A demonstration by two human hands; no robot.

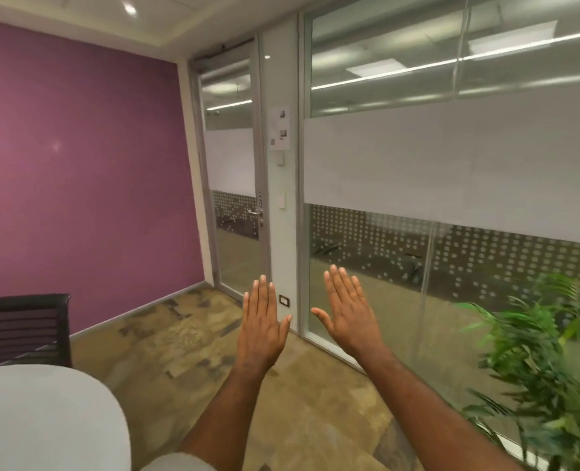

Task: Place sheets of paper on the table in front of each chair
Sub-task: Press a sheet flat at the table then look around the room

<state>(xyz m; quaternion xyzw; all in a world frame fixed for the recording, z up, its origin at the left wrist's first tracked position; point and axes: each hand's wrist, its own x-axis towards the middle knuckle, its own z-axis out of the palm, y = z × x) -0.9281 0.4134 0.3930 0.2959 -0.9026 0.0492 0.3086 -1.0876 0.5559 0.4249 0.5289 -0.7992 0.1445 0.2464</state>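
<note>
My left hand (263,326) and my right hand (348,312) are both raised in front of me over the carpet, flat, backs toward me, fingers straight and holding nothing. A white round table (43,416) fills the lower left corner, its visible top bare. A black chair (23,329) stands behind the table against the purple wall. No sheets of paper are in view. Both hands are to the right of the table and apart from it.
A glass door (234,198) with a metal handle stands ahead, next to a frosted glass partition (452,185). A green potted plant (537,368) crowds the lower right. Patterned carpet (186,351) stretches between the table and the glass wall.
</note>
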